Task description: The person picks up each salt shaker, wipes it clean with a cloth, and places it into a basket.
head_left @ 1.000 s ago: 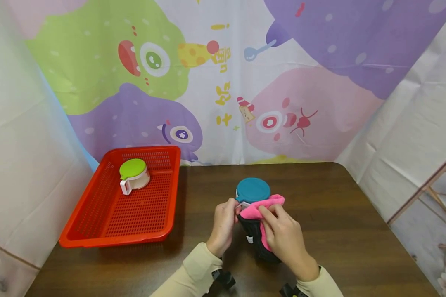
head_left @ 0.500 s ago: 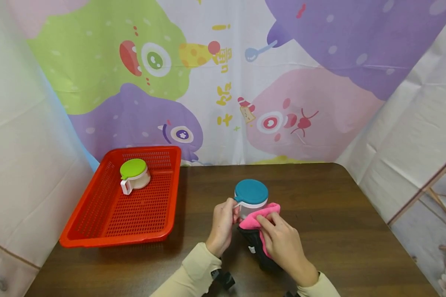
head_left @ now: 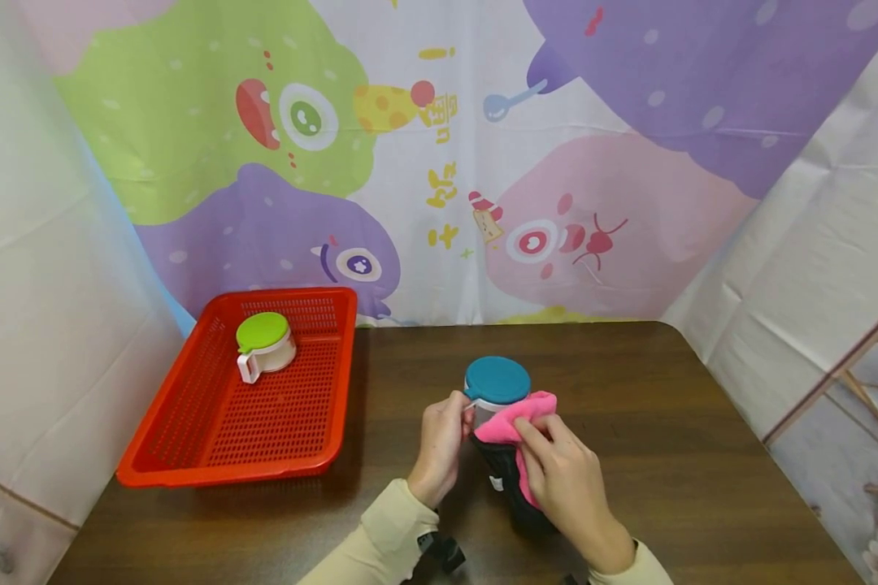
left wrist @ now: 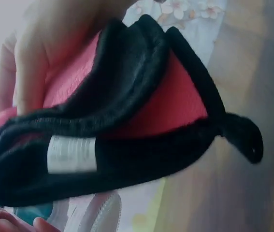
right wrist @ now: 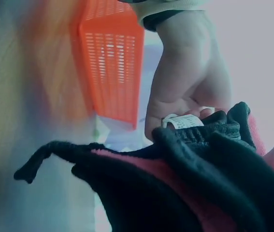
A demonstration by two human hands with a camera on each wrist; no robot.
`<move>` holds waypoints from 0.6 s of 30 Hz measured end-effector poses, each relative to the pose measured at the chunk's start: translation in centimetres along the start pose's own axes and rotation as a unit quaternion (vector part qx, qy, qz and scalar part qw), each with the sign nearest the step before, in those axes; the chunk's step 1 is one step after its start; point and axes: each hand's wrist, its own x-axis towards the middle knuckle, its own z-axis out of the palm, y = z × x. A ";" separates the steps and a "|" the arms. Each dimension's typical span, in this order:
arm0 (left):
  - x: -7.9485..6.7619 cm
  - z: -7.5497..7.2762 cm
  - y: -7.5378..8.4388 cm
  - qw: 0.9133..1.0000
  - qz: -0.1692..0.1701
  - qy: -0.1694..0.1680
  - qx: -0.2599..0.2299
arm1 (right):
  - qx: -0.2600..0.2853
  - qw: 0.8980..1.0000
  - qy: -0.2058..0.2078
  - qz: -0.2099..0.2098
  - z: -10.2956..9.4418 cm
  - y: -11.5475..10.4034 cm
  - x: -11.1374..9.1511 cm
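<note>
In the head view, a clear seasoning jar with a blue lid (head_left: 497, 380) is held by its handle in my left hand (head_left: 439, 443). My right hand (head_left: 567, 479) pinches a pink cloth with black edging (head_left: 515, 416) against the jar's near side, hiding much of its body. The cloth's black part hangs below, with a small white tag (left wrist: 72, 154) and a black loop (left wrist: 245, 137) showing in the left wrist view. The right wrist view shows my left hand (right wrist: 190, 67) behind the black folds; the jar is mostly hidden there.
A red plastic basket (head_left: 278, 467) stands at the left of the brown wooden table (head_left: 666, 422). Inside it sits a similar jar with a green lid (head_left: 262, 331). A printed cartoon curtain (head_left: 439, 284) hangs behind the table's far edge.
The cloth slipped lower on the jar, baring more of its side, then came up again slightly. The jar shifted and tilted a little. Both hands kept their hold.
</note>
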 end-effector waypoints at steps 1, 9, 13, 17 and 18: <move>0.0 0.0 -0.1 1.000 0.002 0.000 0.004 | 0.002 1.000 0.001 -0.002 0.1 0.0 0.1; -0.6 0.3 0.0 0.999 0.023 0.007 0.040 | 0.006 1.000 -0.005 0.006 0.9 -0.2 -0.1; -0.5 0.2 0.2 0.998 0.036 0.005 0.050 | 0.007 1.000 0.002 0.006 1.2 -0.4 0.1; -0.4 0.1 0.5 0.998 0.037 0.005 0.048 | 0.011 1.000 -0.008 0.003 1.5 -0.6 0.4; -0.5 0.0 0.6 0.998 0.034 0.006 0.046 | 0.012 1.000 -0.011 0.002 1.5 -0.7 0.4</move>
